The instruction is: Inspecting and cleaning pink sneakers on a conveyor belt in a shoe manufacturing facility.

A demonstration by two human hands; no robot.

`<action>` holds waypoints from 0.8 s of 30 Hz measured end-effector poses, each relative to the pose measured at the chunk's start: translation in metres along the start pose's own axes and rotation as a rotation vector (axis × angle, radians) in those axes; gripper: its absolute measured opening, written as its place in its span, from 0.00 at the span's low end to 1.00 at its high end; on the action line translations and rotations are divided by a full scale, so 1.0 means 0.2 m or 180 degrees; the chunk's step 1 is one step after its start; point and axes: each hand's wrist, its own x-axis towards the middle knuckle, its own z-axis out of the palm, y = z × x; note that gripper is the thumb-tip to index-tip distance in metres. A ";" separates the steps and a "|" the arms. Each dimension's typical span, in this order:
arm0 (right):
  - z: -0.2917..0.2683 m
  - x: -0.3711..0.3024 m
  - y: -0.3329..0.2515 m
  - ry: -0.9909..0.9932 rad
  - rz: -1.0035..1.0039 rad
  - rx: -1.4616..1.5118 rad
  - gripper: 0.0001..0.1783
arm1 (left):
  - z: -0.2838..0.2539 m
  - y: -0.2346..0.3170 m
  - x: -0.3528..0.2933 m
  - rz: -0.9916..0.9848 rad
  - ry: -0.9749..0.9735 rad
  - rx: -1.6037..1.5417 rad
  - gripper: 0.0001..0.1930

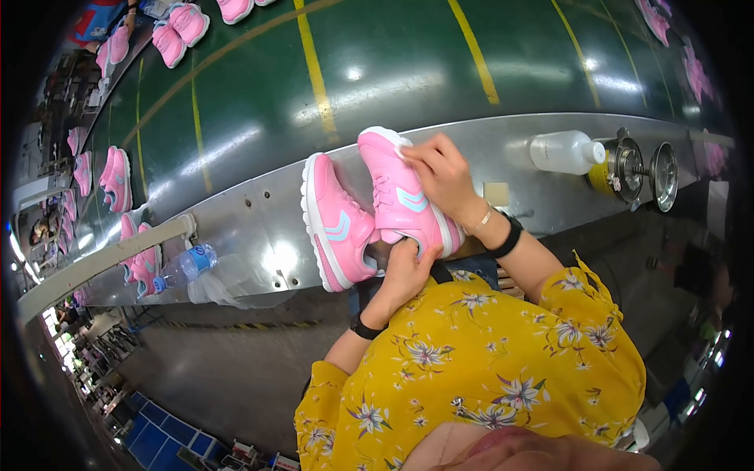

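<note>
Head view: a pink shoe (402, 192) is being held between the two hands, its toe pointing away from the body and its pale blue chevrons showing on the side. The left hand (407, 275) is grasping the heel end, with some fingers hiding at the opening. The right hand (441, 169) is reaching to the toe and pinching a small white piece (403, 149) at its edge; whether that piece belongs to the sole, I cannot tell. Just left of the held shoe, its mate (338, 224) is resting on a metal ledge (263, 200). Close beside the right wrist, a beige block (496, 194) is sitting; farther right, a white bottle (561, 151) is neighbouring a round metal container (620, 165). Well left of the left hand, a clear bottle (185, 267) is touching crumpled plastic (216, 289). Beyond both hands, a green surface (251, 102) is carrying more pink shoes (188, 23).
</note>
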 end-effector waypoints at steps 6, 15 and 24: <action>-0.13 -0.18 -0.04 -0.0144 0.0326 -0.0058 0.07 | 0.02 0.01 0.02 0.0106 0.0108 -0.0333 0.23; -0.10 -0.16 -0.01 -0.0169 0.0199 -0.0130 0.06 | 0.04 -0.04 0.02 0.0137 0.0175 -0.0129 0.24; 0.10 0.14 0.05 -0.0026 0.0193 0.0078 0.06 | 0.01 0.01 0.03 0.0102 0.0070 0.0028 0.24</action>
